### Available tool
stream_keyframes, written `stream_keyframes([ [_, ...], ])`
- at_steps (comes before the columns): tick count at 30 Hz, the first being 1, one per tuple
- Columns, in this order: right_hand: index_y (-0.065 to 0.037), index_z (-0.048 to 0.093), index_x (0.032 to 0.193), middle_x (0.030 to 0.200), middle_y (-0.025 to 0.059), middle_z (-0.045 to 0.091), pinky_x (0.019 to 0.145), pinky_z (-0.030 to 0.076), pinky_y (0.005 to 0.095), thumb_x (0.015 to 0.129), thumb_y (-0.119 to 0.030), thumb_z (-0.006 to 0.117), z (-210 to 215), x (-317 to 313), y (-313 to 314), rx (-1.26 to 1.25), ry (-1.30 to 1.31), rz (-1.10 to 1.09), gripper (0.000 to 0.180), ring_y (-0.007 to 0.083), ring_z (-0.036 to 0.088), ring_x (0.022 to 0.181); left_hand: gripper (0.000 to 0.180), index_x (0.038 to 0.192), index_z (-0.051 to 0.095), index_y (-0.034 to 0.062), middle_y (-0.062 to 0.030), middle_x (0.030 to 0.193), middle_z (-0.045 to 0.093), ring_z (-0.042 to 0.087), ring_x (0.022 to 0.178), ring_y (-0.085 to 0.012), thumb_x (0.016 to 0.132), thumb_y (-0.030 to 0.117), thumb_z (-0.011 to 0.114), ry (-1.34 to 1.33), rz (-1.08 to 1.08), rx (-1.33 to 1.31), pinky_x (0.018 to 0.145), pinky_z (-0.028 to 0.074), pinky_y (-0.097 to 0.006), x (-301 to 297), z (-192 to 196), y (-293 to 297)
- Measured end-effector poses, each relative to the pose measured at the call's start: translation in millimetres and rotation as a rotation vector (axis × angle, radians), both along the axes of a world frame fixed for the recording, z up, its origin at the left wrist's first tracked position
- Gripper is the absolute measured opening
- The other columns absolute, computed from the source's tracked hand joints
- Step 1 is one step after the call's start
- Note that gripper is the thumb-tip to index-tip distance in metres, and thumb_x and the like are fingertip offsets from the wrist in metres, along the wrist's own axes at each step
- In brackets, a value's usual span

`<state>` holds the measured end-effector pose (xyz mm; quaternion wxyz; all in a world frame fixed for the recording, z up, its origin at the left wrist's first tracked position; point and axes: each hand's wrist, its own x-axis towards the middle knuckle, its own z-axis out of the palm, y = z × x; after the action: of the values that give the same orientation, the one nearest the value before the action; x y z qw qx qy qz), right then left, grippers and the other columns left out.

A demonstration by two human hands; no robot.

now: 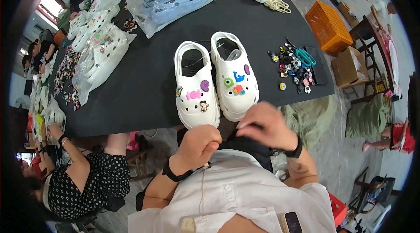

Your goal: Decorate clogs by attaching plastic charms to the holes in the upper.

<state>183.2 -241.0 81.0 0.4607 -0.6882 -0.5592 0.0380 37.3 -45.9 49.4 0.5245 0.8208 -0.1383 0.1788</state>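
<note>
clogs (238, 101), a white pair dotted with charms (194, 95), sit side by side on the black table (148, 84), toes at its near edge, just past left hand (195, 145) and right hand (269, 125)! the left is a tight fist right by one toe; whether it grips anything, i can't see. the right, blurred, crooks beside the other toe: how open, or holding what, i cannot tell.

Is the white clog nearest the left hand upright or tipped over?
Upright: the white clog sits on the black table with its open top and pink charm facing up.
</note>
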Motion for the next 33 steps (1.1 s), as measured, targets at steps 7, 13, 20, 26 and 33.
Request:
stream_keyframes([
  [7,0.0,0.059,0.091,0.076,0.0076,0.065,0.065,0.048,0.0293,0.08,-0.008,0.073,-34.6,115.2,-62.0,-0.104,0.049,-0.826,0.019,0.0164,0.063,0.07,0.029,0.109,0.068,0.0188,-0.0085,0.127,0.054,0.047,0.119,-0.0289,0.081,0.025,0.069,-0.045,0.363,0.633,0.099,0.029,-0.044,9.8,8.6,-1.0],
  [13,-0.001,0.061,0.094,0.079,0.0112,0.061,0.07,0.048,0.0372,0.078,-0.013,0.073,-56.4,136.1,-76.9,-0.266,-0.161,-0.849,0.023,0.027,0.061,0.078,0.044,0.12,0.064,0.0234,-0.0073,0.131,0.054,0.044,0.127,-0.0277,0.077,0.026,0.074,-0.041,0.337,0.705,0.105,0.026,-0.044,20.4,-8.1,-6.4],
  [20,-0.004,0.057,0.076,0.067,0.0108,0.057,0.054,0.046,0.0369,0.081,-0.039,0.073,-16.5,44.1,1.1,-0.317,0.009,-0.55,0.039,0.0276,0.058,0.062,0.046,0.121,0.064,0.0302,-0.0052,0.13,0.054,0.045,0.124,-0.0252,0.075,0.028,0.074,-0.074,0.419,0.781,0.105,0.028,-0.045,29.5,-13.8,-14.4],
  [26,-0.005,0.057,0.069,0.057,0.0072,0.057,0.05,0.048,0.0328,0.073,-0.061,0.07,-11.2,34.5,36.3,-0.372,-0.359,-0.544,0.058,0.0228,0.062,0.057,0.044,0.118,0.065,0.0356,-0.0046,0.129,0.056,0.043,0.124,-0.0263,0.074,0.031,0.074,-0.085,0.43,0.816,0.103,0.029,-0.047,30.7,-14.6,-14.4],
  [33,-0.004,0.058,0.069,0.056,0.0092,0.06,0.047,0.047,0.0319,0.077,-0.056,0.07,-15.2,32.2,46.4,-0.483,-0.334,-0.567,0.054,0.0241,0.063,0.052,0.045,0.116,0.066,0.039,-0.0049,0.127,0.057,0.044,0.122,-0.0261,0.073,0.029,0.074,-0.095,0.44,0.825,0.101,0.031,-0.046,31.6,-18.7,-14.7],
])
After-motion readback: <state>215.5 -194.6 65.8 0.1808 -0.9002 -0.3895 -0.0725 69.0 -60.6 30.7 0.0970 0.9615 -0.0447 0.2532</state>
